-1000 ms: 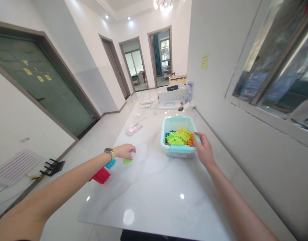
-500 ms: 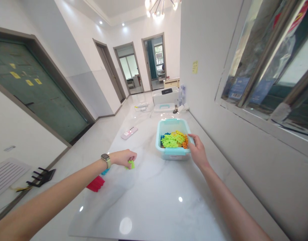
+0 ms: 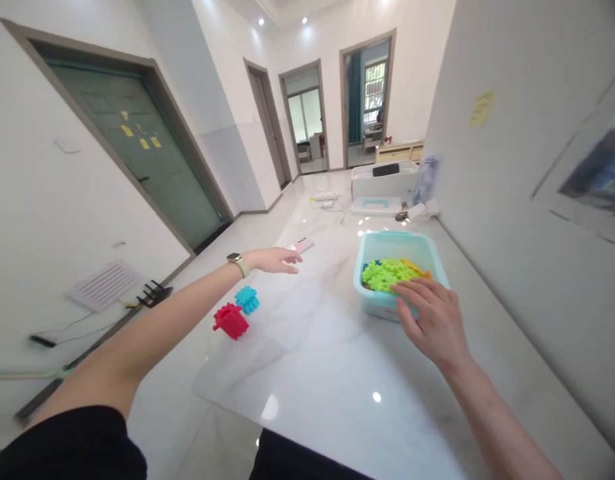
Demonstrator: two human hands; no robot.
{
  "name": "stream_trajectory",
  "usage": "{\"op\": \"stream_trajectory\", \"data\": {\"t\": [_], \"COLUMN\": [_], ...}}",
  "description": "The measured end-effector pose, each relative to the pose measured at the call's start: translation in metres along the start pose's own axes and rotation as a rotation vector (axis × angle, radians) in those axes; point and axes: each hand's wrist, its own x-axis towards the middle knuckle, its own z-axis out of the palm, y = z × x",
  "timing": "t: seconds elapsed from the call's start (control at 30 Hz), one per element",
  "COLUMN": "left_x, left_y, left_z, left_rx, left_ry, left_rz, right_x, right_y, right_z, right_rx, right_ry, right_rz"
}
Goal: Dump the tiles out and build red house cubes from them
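Observation:
My left hand (image 3: 280,259) is stretched out over the left side of the table, palm down. Its fingers are apart and I see nothing in them. It partly covers a pink phone (image 3: 304,244). Closer to me stand a stack of red interlocking plastic pieces (image 3: 231,321) and a smaller light-blue stack (image 3: 247,300). My right hand (image 3: 435,320) reaches over the near rim of a turquoise plastic box (image 3: 358,283), fingers loosely spread above the bright green pieces (image 3: 385,273). Whether its fingertips touch them I cannot tell. Some orange and blue pieces also show in the box.
Beyond the box lie a turquoise-handled lid (image 3: 376,205), a white bin (image 3: 360,181) with a dark phone on top, and white cables (image 3: 327,200). A wall (image 3: 487,200) runs along the right. A black router (image 3: 155,293) is off the table at the left.
My left hand has moved farther away and opened; the green piece it pinched is no longer visible. My right hand has shifted from the box's right rim to its near side. The view has turned left.

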Motion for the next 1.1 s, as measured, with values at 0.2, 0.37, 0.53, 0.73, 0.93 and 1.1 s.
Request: {"op": "stream_trajectory", "data": {"t": [0.2,0.37,0.53,0.73,0.93,1.1], "left_x": [-0.058,-0.06,-0.043,-0.026,-0.023,-0.012], "left_y": [-0.069,-0.088,-0.092,-0.077,-0.061,-0.025], "left_z": [0.028,0.054,0.075,0.083,0.081,0.061], "left_rx": [0.124,0.083,0.16,0.253,0.255,0.056], "left_ry": [-0.155,-0.206,-0.184,-0.099,-0.055,0.01], "left_rz": [-0.384,-0.439,-0.412,-0.324,-0.23,-0.154], "right_x": [0.002,0.001,0.001,0.001,0.001,0.001], "right_y": [-0.006,-0.002,0.003,0.005,0.003,0.002], "right_z": [0.004,0.005,0.009,0.009,0.007,0.005], "right_rx": [-0.238,-0.225,-0.159,-0.098,-0.058,-0.044], "right_ry": [-0.095,0.01,0.087,0.121,0.117,0.114], "right_rz": [0.181,0.181,0.191,0.198,0.205,0.201]}}
